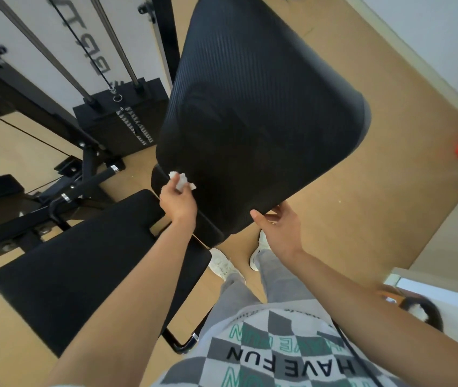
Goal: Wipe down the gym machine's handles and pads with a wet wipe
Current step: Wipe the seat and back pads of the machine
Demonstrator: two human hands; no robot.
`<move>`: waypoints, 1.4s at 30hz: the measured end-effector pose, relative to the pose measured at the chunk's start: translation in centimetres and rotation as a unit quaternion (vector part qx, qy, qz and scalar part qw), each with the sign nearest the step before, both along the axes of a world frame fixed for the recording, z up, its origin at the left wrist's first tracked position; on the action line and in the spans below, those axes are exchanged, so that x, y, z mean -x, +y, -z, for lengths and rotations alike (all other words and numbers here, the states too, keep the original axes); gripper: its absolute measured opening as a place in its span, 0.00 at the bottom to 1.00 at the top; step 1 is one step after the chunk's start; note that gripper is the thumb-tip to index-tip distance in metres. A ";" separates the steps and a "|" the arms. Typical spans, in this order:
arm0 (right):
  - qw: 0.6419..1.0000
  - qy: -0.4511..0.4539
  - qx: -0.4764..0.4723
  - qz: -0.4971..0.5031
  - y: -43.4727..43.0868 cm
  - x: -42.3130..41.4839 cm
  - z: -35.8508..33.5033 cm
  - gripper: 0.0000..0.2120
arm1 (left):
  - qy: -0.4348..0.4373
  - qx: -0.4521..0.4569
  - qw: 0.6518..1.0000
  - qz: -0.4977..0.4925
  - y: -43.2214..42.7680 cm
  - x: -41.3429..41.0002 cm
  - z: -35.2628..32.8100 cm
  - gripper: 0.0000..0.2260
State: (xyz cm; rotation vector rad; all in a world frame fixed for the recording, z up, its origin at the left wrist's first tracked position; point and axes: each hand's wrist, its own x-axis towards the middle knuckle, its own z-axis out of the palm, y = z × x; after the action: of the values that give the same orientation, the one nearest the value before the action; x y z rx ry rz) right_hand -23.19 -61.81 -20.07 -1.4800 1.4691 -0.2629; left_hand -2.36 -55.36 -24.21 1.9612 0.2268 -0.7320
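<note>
Step in hand: wiping pads. Left hand pinches the crumpled wet wipe against the back pad at its fingertips. Right hand grips the pad's near edge. Next, I judge: sweep the wipe toward the right hand, keeping pressure.

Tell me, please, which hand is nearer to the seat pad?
Left. The left hand, pressing the wipe on the back pad, is right beside the end of the seat pad; the right hand holds the back pad's lower edge, farther off.
</note>
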 end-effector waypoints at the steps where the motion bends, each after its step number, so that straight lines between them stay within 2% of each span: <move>1: 1.000 -0.002 0.000 0.001 0.0 0.0 0.0 0.23 | -0.041 0.013 0.999 0.027 -0.3 0.8 -0.8 0.18; 3: 1.000 -0.005 -0.001 0.003 -0.1 0.1 0.1 0.21 | -0.144 0.077 0.983 0.081 -1.6 1.3 -2.9 0.19; 5: 1.000 -0.010 -0.007 0.008 -0.2 0.1 0.2 0.20 | -0.242 0.151 0.950 0.131 -3.4 0.5 -4.9 0.20; 7: 1.000 -0.015 -0.010 0.007 -0.2 0.3 0.3 0.19 | -0.305 0.161 0.924 0.167 -5.0 -1.5 -5.7 0.21; 8: 1.000 -0.017 -0.011 0.006 -0.3 0.3 0.3 0.18 | -0.317 0.148 0.921 0.170 -5.7 -2.7 -5.8 0.22; 11: 1.000 -0.021 -0.013 0.001 -0.4 0.4 0.3 0.20 | -0.252 0.076 0.955 0.136 -5.5 -5.5 -4.1 0.23; 14: 1.000 -0.015 -0.010 -0.007 -0.5 0.4 0.1 0.21 | -0.111 0.045 0.990 0.075 -2.6 -5.8 -0.6 0.22; 17: 1.000 -0.010 -0.009 -0.012 -0.5 0.4 -0.1 0.20 | -0.031 -0.002 0.998 0.049 -0.1 -3.1 1.4 0.19; 21: 1.000 -0.003 -0.007 -0.013 -0.4 0.3 -0.1 0.20 | -0.039 -0.050 0.996 0.067 1.4 3.0 0.6 0.17; 28: 1.000 -0.002 0.008 -0.021 -0.2 0.3 -0.3 0.21 | -0.098 0.065 0.987 0.113 2.1 11.2 -1.8 0.08; 33: 0.999 0.012 0.016 -0.029 0.1 0.1 -0.2 0.20 | -0.004 -0.013 1.000 0.019 3.9 10.5 3.3 0.06; 36: 0.999 0.009 0.029 -0.032 0.4 0.1 0.0 0.21 | 0.036 -0.065 0.997 0.012 5.3 10.6 6.9 0.06; 42: 0.998 0.005 0.044 -0.042 0.7 0.2 0.8 0.23 | 0.098 -0.079 0.992 -0.022 6.8 12.4 10.2 0.07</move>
State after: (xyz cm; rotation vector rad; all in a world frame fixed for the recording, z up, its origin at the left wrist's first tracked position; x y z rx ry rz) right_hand -23.41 -61.11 -20.87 -1.6109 1.4160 -0.2712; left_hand -14.79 -48.53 -34.37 2.0257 0.4584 -0.9020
